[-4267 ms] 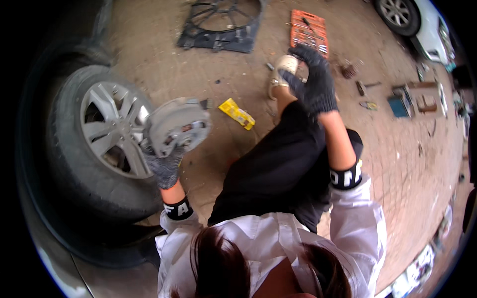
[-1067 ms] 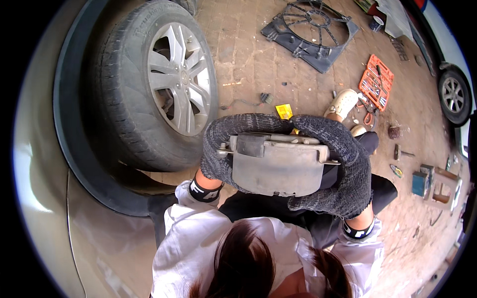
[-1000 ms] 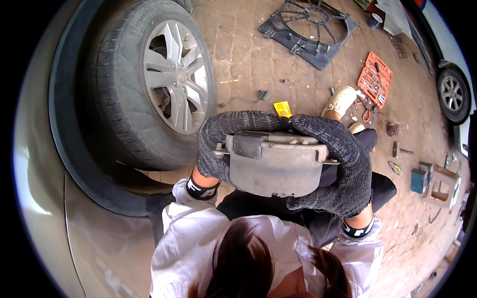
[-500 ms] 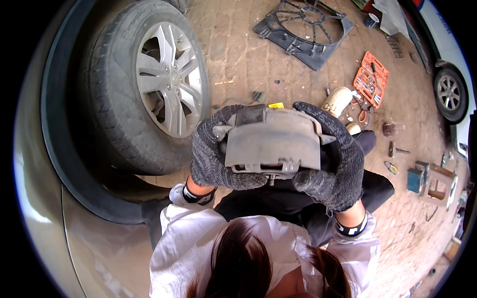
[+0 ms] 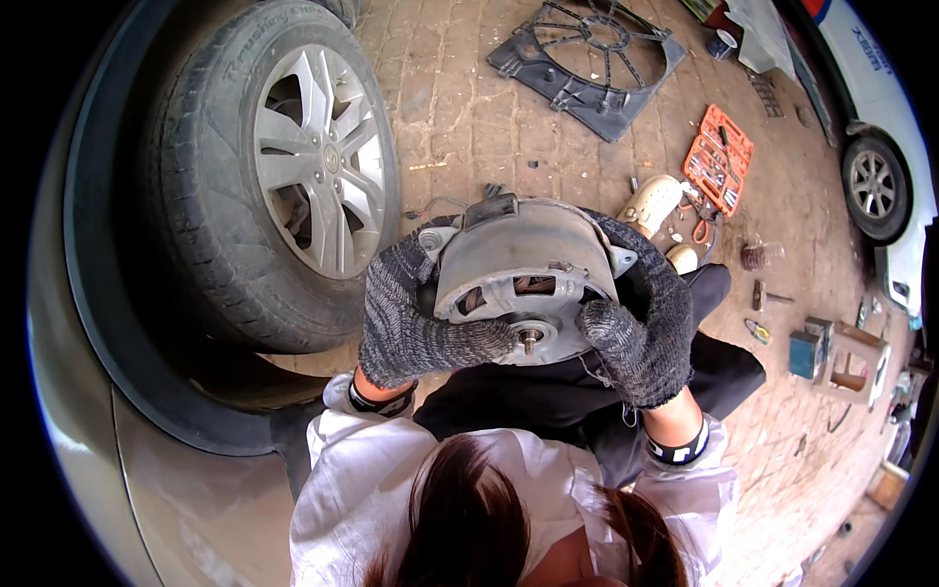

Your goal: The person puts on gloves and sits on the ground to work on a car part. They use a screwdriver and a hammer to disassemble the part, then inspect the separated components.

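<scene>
A round grey electric motor (image 5: 523, 245) is held up in front of me in both hands, above my lap. Its face is tipped toward me, with a short shaft at the centre and copper windings visible through slots. My left hand (image 5: 406, 318), in a dark knit glove, wraps its left side, thumb across the face beside the shaft. The right hand (image 5: 650, 338), gloved alike, grips the opposite side with its thumb on the face. Mounting ears stick out on both sides of the housing. Most of my fingers are hidden behind the motor.
A car wheel (image 5: 323, 161) stands close on the left inside the wheel arch. Ahead on the brick floor lie a black fan shroud (image 5: 611, 108) and an orange tool case (image 5: 719, 161). To the right are a hammer (image 5: 770, 295) and a blue box (image 5: 807, 350). Another car (image 5: 905, 264) stands beyond.
My hands have tilted the motor so that its face with the shaft and slots now shows. Before, mostly its curved side was visible. Both hands keep their hold.
</scene>
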The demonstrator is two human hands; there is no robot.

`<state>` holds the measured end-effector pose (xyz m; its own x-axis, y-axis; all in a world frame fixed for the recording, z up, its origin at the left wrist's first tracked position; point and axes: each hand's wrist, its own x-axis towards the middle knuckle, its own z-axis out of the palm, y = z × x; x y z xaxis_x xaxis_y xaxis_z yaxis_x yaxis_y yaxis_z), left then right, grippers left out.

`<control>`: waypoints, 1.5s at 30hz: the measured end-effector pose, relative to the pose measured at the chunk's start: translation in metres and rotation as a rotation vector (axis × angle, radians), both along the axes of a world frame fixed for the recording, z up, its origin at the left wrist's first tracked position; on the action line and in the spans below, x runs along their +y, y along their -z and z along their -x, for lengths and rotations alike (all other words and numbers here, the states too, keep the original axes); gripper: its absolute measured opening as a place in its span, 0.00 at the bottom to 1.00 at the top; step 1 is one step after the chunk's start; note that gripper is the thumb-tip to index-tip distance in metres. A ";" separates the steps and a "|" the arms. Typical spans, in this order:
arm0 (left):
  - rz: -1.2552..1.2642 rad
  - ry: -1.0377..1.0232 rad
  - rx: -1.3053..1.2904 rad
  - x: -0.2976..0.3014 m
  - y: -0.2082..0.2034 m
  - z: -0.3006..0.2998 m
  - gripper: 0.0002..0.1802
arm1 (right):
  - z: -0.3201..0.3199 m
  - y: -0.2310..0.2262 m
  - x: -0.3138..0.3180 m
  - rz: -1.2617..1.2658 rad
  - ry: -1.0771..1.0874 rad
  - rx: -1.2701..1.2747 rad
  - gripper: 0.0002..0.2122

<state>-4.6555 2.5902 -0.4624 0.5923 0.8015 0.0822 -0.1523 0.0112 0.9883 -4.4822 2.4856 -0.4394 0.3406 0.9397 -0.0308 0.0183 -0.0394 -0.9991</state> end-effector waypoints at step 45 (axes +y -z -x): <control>-0.404 0.357 -0.230 0.033 0.062 -0.011 0.38 | 0.019 -0.040 -0.025 -0.064 -0.077 -0.841 0.43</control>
